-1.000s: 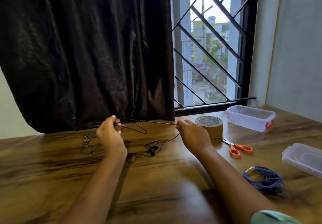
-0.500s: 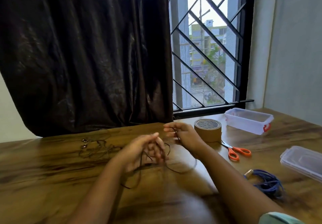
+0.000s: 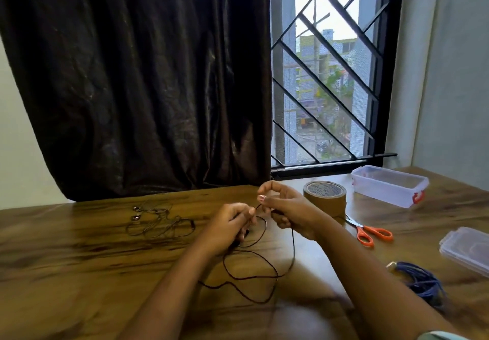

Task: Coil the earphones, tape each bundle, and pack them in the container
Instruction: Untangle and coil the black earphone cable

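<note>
Wooden table [image 3: 79, 273] with earphones [image 3: 161, 223], tape roll [image 3: 325, 194], scissors [image 3: 370, 233], container [image 3: 381, 194], lid [image 3: 468, 249], blue cable [image 3: 423, 281].

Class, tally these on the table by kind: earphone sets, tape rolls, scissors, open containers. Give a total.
Earphone sets: 3 (black earphones, dark earphones, blue earphones)
Tape rolls: 1 (brown tape roll)
Scissors: 1 (orange-handled scissors)
Open containers: 1 (clear container)
Total: 6
</note>
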Demonstrator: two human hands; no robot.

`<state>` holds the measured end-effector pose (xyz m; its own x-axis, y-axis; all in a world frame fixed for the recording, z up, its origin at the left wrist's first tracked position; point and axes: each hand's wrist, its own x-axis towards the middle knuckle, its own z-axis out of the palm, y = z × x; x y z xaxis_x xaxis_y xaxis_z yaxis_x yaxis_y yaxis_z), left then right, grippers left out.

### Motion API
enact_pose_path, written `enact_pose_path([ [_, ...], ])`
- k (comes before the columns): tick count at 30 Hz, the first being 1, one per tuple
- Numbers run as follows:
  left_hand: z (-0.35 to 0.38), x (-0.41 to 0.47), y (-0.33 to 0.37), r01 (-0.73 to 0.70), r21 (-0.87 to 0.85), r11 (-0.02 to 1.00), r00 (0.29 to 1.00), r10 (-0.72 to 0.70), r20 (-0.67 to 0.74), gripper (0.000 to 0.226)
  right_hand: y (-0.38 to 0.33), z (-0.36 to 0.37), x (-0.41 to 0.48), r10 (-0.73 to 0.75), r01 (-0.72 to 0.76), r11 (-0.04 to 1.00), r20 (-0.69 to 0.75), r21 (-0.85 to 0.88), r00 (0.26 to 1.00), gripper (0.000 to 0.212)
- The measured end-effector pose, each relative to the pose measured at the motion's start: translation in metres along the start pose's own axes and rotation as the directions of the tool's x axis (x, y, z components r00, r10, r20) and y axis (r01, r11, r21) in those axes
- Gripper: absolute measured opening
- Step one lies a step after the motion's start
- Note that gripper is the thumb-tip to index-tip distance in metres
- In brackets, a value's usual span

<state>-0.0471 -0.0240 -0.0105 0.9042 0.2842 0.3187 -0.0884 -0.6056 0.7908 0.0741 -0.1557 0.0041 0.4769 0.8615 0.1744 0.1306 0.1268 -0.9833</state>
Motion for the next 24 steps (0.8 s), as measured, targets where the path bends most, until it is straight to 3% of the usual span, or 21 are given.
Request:
enact_pose_path([
  [2, -0.001, -0.003, 0.005, 0.136, -0.341, 0.93, 0.99, -0.139, 0.015, 0.029, 0.002, -0.004, 0.001, -0.021, 0.016, 0.997, -0.077, -0.072, 0.997, 0.007],
  [4, -0.006, -0.004, 0.012, 0.153, -0.732, 0.664, 0.983, -0.176, 0.046, 0.023, 0.004, -0.005, 0.003, -0.093, 0.058, 0.984, -0.211, -0.169, 0.973, 0.007],
  [5, -0.01, -0.004, 0.016, 0.123, -0.844, 0.521, 0.987, -0.156, 0.047, 0.017, 0.007, -0.005, 0.005, -0.157, 0.085, 0.965, -0.293, -0.246, 0.943, 0.009],
  [6, -0.014, -0.004, 0.019, 0.093, -0.901, 0.424, 0.99, -0.134, 0.039, 0.011, 0.009, -0.005, 0.007, -0.227, 0.105, 0.939, -0.363, -0.326, 0.904, 0.011],
  [8, -0.018, -0.006, 0.021, 0.042, -0.934, 0.355, 0.993, -0.122, -0.001, 0.014, 0.015, 0.001, 0.011, -0.31, 0.111, 0.894, -0.422, -0.434, 0.852, 0.014],
  [11, -0.021, -0.005, 0.015, -0.009, -0.943, 0.332, 0.985, -0.161, -0.066, 0.033, 0.023, 0.022, 0.013, -0.311, 0.097, 0.812, -0.285, -0.576, 0.907, 0.015],
  [15, -0.018, -0.002, 0.011, -0.072, -0.944, 0.322, 0.959, -0.237, -0.154, 0.036, 0.029, 0.06, 0.009, -0.308, 0.187, 0.614, -0.015, -0.767, 0.951, 0.015],
  [17, -0.018, 0.002, 0.011, -0.121, -0.924, 0.364, 0.93, -0.283, -0.234, 0.035, 0.028, 0.07, 0.009, -0.261, 0.216, 0.597, 0.068, -0.773, 0.963, 0.018],
  [19, -0.02, 0.007, 0.008, -0.114, -0.84, 0.53, 0.878, -0.342, -0.335, 0.033, 0.025, 0.072, 0.008, -0.147, 0.222, 0.595, 0.167, -0.773, 0.975, 0.018],
  [21, -0.021, 0.008, 0.0, -0.029, -0.637, 0.77, 0.845, -0.321, -0.427, 0.032, 0.019, 0.068, 0.007, -0.088, 0.232, 0.595, 0.224, -0.77, 0.971, 0.016],
  [22, -0.02, 0.007, -0.004, 0.019, -0.523, 0.852, 0.862, -0.279, -0.424, 0.032, 0.014, 0.064, 0.006, -0.116, 0.239, 0.611, 0.213, -0.755, 0.97, 0.014],
  [24, -0.018, 0.003, -0.006, 0.104, -0.386, 0.916, 0.919, -0.237, -0.316, 0.033, 0.003, 0.05, 0.004, -0.259, 0.266, 0.66, 0.119, -0.702, 0.959, 0.008],
])
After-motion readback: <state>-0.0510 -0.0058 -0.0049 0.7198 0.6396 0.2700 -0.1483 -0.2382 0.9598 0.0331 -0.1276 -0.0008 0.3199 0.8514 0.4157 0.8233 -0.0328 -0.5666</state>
